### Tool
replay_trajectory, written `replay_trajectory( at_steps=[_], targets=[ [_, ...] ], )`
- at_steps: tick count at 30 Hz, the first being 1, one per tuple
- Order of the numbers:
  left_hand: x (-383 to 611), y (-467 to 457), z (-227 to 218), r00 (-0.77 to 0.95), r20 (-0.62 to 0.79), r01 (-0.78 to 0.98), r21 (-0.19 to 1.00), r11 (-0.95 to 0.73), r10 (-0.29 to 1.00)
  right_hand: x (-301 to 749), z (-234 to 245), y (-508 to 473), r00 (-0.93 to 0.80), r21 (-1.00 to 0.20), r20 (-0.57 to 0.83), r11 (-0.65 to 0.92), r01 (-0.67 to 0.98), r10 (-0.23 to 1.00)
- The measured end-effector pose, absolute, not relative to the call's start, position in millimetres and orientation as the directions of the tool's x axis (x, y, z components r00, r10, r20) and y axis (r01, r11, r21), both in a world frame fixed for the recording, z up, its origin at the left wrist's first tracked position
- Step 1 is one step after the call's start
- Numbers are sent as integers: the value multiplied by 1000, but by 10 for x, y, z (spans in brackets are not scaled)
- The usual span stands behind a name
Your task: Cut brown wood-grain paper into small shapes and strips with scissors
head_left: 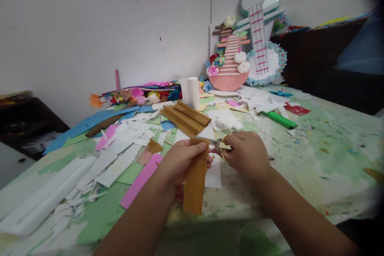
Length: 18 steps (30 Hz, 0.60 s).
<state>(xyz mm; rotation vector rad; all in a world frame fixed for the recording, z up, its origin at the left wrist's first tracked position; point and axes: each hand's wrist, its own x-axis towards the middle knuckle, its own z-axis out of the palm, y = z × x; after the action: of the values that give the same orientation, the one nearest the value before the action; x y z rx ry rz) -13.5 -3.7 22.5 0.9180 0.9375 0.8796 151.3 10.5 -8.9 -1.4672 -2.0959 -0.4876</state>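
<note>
My left hand [187, 156] grips a folded strip of brown crepe paper [194, 188], thumb on top near its upper end. The strip hangs down toward the table's front edge. In my right hand [247, 154] is a pair of scissors [220, 143] with gold-coloured handle loops. Their blades lie at the strip's top end, partly hidden behind the paper and my left fingers, so I cannot tell how far they are apart. Just beyond my hands lies a larger folded piece of brown crepe paper [186, 117].
White paper scraps [129, 136] and a pink strip [142, 180] cover the table's left side. A white roll [192, 92] stands behind. White fluff [226, 119] and a green roll [279, 119] lie to the right. Paper instrument models [229, 78] lean at the back.
</note>
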Motion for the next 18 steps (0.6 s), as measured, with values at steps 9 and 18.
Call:
replay_trajectory(
  at_steps=[9,18],
  targets=[
    [-164,-49,256,369,-258,-173,925,339,893,1486,-62,61,-260,-73,611,380,922,747],
    [-129,-64,184,424,-292,-118,921,372,857,1444,-61,34,-254,-24,590,332,943,766]
  ],
)
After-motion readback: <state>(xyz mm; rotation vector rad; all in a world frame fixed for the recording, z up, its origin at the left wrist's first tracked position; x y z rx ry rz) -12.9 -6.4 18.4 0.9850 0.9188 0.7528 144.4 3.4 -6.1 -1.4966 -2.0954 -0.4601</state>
